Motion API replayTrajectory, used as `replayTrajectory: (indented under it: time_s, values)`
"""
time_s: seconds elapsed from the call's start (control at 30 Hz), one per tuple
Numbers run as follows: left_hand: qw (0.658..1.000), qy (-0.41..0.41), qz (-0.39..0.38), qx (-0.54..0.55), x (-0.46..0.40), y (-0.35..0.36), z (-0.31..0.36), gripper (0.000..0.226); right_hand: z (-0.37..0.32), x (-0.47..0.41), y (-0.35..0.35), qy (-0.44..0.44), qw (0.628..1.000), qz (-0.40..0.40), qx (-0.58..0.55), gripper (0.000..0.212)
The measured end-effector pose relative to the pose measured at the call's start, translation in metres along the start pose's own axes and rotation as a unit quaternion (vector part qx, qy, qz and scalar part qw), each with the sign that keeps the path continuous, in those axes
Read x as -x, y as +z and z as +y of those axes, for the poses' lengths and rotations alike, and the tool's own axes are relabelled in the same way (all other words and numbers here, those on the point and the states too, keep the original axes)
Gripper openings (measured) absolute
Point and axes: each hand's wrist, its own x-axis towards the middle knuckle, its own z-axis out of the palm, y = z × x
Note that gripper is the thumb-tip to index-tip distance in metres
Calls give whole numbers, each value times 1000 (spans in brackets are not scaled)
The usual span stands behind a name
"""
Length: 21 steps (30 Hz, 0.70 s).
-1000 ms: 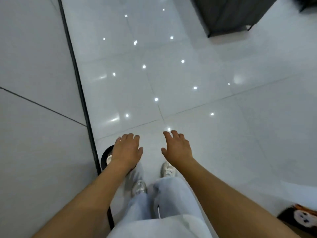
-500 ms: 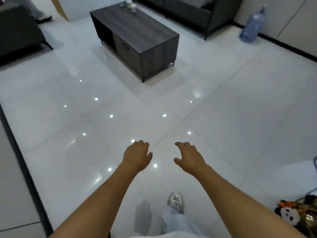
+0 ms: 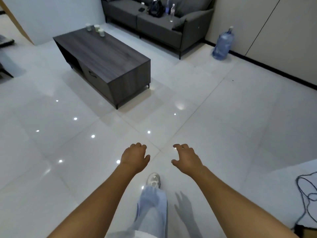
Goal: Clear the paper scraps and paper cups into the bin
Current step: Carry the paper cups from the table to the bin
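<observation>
Three pale, cylindrical paper cups (image 3: 97,30) are sitting at eleven o'clock on the dark wood-grain table's (image 3: 109,55) far end. Left hand (image 3: 134,158) and right hand (image 3: 186,159) are hovering palm-down over glossy tile, fingers loosely curled, holding nothing.

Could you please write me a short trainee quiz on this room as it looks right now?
1. True or false: the left hand holds a paper cup.
2. How many paper cups stand on the coffee table? A two, B three, C five.
3. Fill in: the big blue water bottle stands on the floor beside the ____.

Key: 1 false, both it and the right hand hold nothing. 2 B. 3 sofa.
</observation>
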Motion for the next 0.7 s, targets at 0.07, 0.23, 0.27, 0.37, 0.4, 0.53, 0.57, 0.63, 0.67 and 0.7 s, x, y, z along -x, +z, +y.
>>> replayTrajectory:
  time_s: [0.07,0.23,0.27,0.37,0.4,0.53,0.57,0.63,0.67,0.7]
  values:
    - [1000,2,1,8,-45,-14,3,45,4,-42,-21,2,1000,-1,-2,62]
    - [1000,8,-14,10,-167,-59,9,44,11,-155,-90,16,1000,-6,-7,62]
    - [1000,10,-14,9,-191,-70,11,44,13,-177,-105,17,1000,-3,-8,62]
    - [1000,13,-10,8,-253,-99,19,42,20,-234,-145,19,1000,-1,-12,61]
    - [1000,15,-11,6,-269,-106,22,42,23,-248,-154,21,1000,-3,-13,61]
    - [1000,15,-27,-3,-352,-129,35,43,43,-324,-190,25,999,-19,-21,61]
    - [999,14,-32,-6,-371,-132,37,43,48,-340,-197,24,999,-24,-22,62]
    - [999,11,-37,-10,-421,-142,45,44,62,-386,-217,22,999,-28,-23,62]
    - [999,8,-37,-12,-452,-148,51,45,71,-413,-231,22,999,-27,-23,62]
    - [999,5,-35,-12,-480,-155,56,45,79,-438,-244,21,999,-26,-22,63]
